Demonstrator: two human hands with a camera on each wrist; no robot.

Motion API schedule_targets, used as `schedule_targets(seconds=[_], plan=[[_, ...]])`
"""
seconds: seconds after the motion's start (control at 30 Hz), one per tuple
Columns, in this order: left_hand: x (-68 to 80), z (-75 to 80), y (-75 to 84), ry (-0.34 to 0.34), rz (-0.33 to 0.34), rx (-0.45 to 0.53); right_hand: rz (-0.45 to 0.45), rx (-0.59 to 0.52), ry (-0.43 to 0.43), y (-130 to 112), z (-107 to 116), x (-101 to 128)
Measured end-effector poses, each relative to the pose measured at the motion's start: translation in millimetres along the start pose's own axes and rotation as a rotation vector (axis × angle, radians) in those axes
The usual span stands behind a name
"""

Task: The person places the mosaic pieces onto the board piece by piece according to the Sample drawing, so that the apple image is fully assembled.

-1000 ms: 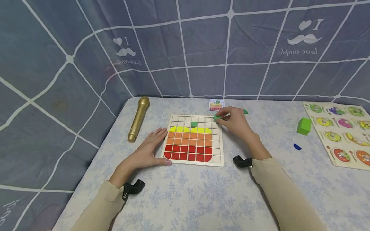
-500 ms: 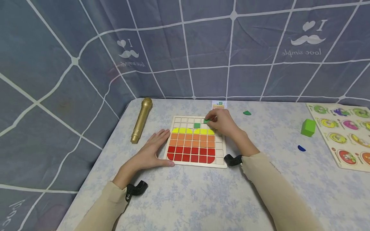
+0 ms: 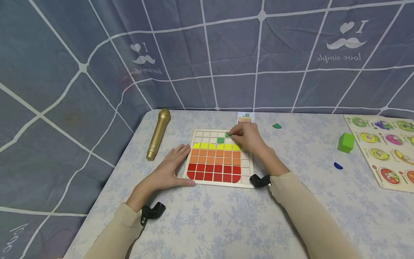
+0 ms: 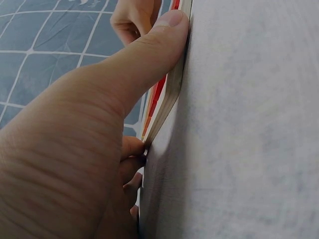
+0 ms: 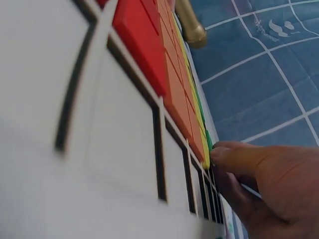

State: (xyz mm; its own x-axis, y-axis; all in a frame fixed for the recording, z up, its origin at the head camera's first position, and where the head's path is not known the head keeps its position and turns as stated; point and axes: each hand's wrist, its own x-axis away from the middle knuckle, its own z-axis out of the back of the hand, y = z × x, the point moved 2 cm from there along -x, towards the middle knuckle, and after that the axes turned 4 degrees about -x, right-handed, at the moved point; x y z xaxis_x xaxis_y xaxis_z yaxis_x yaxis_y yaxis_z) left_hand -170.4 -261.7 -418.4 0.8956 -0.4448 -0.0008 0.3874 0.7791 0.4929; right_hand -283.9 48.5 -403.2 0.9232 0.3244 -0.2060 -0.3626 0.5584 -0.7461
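Observation:
A white gridded puzzle board (image 3: 247, 163) lies on the table, with rows of red, orange and yellow tiles in its cells. One green square tile (image 3: 220, 140) sits above the yellow row. My left hand (image 3: 165, 172) rests against the board's left side with fingers spread, its thumb (image 4: 172, 22) at the front edge. At the upper right cells, my right hand (image 3: 248, 137) pinches a second green tile (image 3: 228, 135) between thumb and fingertips, partly covering it. In the right wrist view, those fingertips (image 5: 219, 152) are right at the board's surface beyond the yellow tiles.
Behind the board lies a small picture card (image 3: 245, 117), with a green rounded piece (image 3: 276, 126) to its right. Farther right are a green block (image 3: 346, 142), a blue half-round piece (image 3: 338, 165) and a fruit picture board (image 3: 378, 154). A gold microphone-shaped object (image 3: 158, 135) lies left.
My right hand has brought the green tile leftward from the board's upper right corner onto its upper cells, then shifted it slightly away from me. The left hand stays at the board.

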Motion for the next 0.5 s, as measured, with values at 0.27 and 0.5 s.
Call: schedule_targets(seconds=[0.27, 0.5], plan=[[-2.0, 0.4, 1.6, -0.001, -0.006, -0.008, -0.033, 0.024, 0.028, 10, 30, 9], [-0.6, 0.0, 0.5, -0.001, -0.007, -0.006, -0.081, 0.032, 0.102, 21, 56, 20]])
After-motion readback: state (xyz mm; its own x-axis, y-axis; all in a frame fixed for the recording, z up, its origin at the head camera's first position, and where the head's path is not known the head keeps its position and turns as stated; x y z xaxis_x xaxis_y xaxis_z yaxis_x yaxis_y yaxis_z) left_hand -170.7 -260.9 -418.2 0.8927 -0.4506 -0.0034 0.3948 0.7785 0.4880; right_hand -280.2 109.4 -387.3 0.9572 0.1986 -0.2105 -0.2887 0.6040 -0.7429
